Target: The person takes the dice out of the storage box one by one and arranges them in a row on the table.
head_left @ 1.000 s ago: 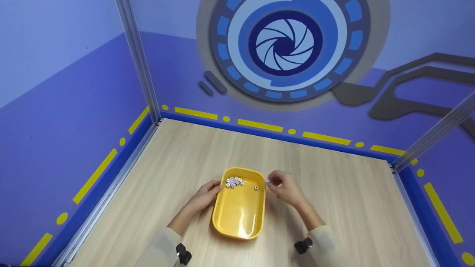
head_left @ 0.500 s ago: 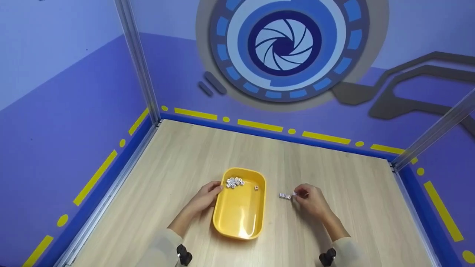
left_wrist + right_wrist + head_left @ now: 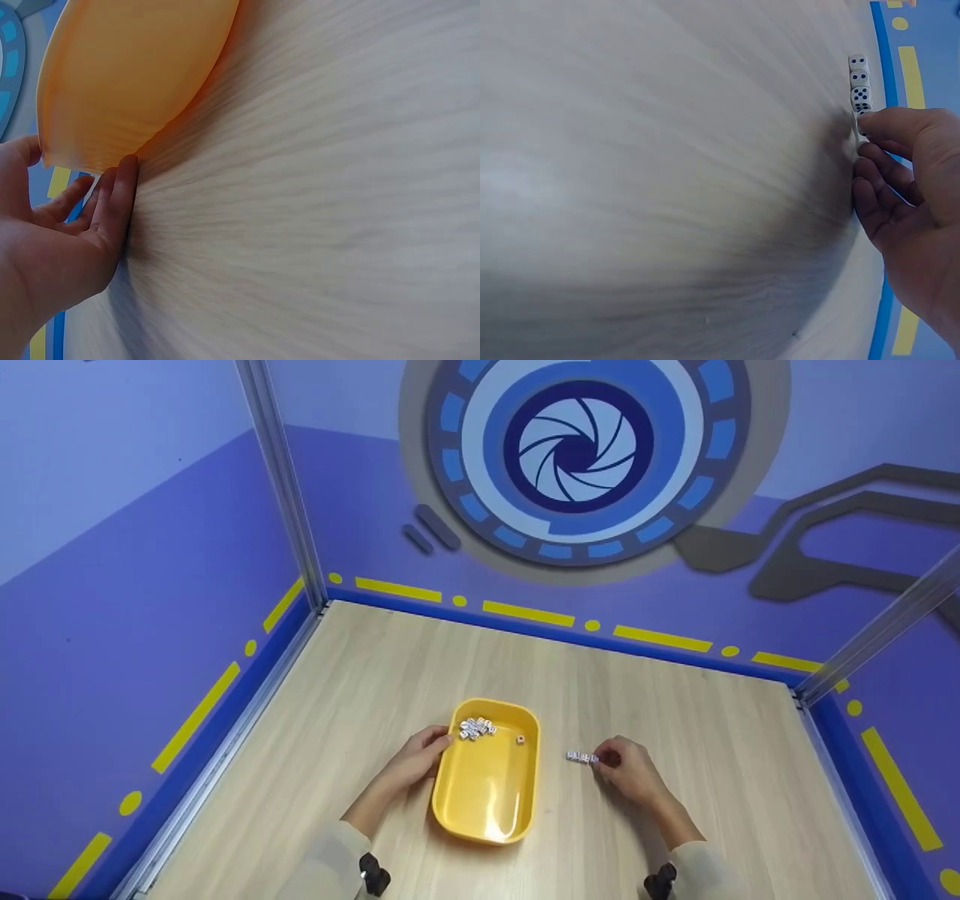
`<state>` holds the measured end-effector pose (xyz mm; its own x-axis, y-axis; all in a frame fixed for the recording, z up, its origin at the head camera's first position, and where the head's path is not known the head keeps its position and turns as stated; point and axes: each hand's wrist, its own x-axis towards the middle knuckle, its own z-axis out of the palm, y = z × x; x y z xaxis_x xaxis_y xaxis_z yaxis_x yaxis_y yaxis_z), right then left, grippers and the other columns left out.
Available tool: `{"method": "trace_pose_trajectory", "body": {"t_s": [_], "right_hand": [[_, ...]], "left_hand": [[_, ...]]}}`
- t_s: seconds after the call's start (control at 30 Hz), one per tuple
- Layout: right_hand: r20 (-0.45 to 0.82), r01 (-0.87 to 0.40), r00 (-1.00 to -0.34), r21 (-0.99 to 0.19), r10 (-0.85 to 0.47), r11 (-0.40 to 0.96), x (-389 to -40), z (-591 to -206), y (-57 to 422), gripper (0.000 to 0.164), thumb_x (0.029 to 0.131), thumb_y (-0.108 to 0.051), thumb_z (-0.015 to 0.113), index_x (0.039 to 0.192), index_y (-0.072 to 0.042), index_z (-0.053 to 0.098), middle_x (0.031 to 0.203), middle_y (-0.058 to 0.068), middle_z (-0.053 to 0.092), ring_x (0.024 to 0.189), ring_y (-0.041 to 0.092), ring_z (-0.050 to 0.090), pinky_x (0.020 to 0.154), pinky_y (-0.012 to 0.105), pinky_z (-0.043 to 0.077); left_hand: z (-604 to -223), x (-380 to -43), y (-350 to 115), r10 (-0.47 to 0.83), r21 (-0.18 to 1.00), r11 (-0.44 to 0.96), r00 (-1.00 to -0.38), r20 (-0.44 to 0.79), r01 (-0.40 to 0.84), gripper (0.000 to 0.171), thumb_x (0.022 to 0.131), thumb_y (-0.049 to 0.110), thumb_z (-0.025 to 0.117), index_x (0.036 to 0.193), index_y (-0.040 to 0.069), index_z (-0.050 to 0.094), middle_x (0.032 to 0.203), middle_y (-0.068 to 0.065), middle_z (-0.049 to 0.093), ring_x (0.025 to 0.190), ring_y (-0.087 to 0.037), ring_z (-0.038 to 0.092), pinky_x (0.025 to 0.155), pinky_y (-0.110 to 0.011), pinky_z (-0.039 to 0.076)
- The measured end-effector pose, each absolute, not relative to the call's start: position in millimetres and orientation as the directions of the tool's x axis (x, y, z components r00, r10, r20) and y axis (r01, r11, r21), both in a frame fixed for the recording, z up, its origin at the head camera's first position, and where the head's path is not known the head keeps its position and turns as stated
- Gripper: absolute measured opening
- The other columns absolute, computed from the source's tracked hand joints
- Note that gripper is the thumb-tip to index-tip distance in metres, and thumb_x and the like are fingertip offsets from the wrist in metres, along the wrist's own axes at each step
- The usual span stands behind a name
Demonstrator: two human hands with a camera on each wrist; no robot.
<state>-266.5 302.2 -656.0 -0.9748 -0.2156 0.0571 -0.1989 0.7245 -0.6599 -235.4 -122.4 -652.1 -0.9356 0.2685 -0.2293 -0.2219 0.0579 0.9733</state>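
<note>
A yellow tray (image 3: 484, 791) stands on the table, with a cluster of white dice (image 3: 472, 728) in its far left corner. One lone die (image 3: 520, 739) lies near its right wall. My left hand (image 3: 409, 759) holds the tray's left rim; in the left wrist view the thumb is at the rim and the fingers (image 3: 124, 187) touch the outer wall. To the right of the tray, several white dice form a short row (image 3: 577, 756). My right hand (image 3: 636, 771) pinches a die (image 3: 863, 115) at the row's right end, largely covered by the thumb and fingers.
The wooden table (image 3: 360, 675) is bounded by blue and purple panels (image 3: 525, 622) at the back and sides. Metal posts (image 3: 281, 480) rise at the two back corners. A black strap piece (image 3: 373, 874) sits at each wrist.
My right hand has moved right from the tray's edge to the dice row, bringing a die. In the last half second that die has come down against the row's end. The left hand stays.
</note>
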Motion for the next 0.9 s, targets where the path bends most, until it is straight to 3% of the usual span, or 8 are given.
{"method": "trace_pose_trajectory", "body": {"t_s": [0.4,0.9], "right_hand": [[0.062,-0.208,-0.973,-0.652,-0.222,0.729,-266.9,-657.5,299.0,0.012,0.084,-0.009,0.078,0.092,-0.015,0.072,0.086,0.000,0.060,0.077,0.015,0.054,0.063,0.027,0.046],[0.026,-0.178,-0.975,-0.682,-0.220,0.710,-266.9,-649.0,299.9,0.016,0.084,-0.010,0.079,0.098,-0.014,0.072,0.090,-0.001,0.063,0.080,0.015,0.058,0.065,0.026,0.051]], "left_hand": [[-651.7,-235.7,-123.6,0.252,0.977,0.058,-0.944,-0.212,-0.204,0.048,0.105,0.034,0.049,0.144,0.005,0.046,0.139,-0.019,0.053,0.118,-0.032,0.060,0.092,-0.042,0.055],[-651.3,-234.3,-122.5,0.263,0.975,0.055,-0.939,-0.223,-0.216,0.049,0.105,0.036,0.049,0.145,0.007,0.045,0.138,-0.018,0.054,0.115,-0.032,0.062,0.087,-0.040,0.057]]}}
